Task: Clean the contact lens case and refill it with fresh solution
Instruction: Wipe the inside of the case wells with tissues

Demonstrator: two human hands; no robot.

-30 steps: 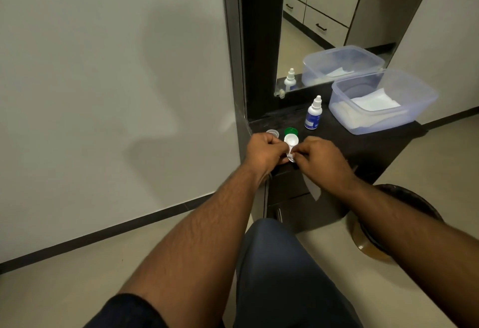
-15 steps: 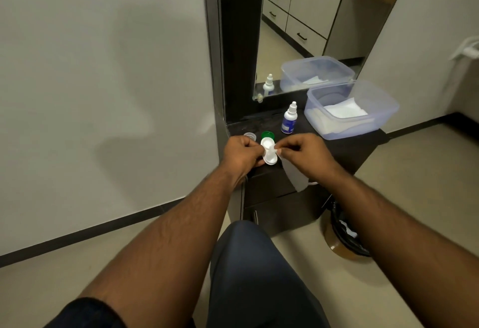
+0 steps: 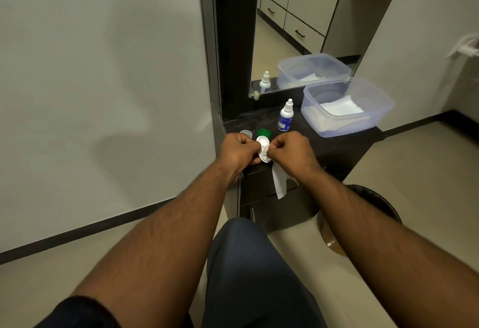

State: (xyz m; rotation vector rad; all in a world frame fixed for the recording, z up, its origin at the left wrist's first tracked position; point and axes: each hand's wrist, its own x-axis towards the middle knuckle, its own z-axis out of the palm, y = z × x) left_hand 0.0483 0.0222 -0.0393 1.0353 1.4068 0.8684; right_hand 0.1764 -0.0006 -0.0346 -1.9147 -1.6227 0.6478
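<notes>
A person's left hand [image 3: 237,150] grips a white contact lens case [image 3: 263,149] over the front edge of a dark cabinet top [image 3: 337,143], its long axis running away from the camera and its two open wells facing up, while the right hand [image 3: 290,150] pinches a single white tissue [image 3: 279,181] against it, the tissue's tail hanging down. Behind the hands stand one green cap [image 3: 264,132], one clear cap [image 3: 246,133] and one solution bottle [image 3: 285,116], upright with nozzle up, beside one translucent tub [image 3: 383,104] of white wipes
</notes>
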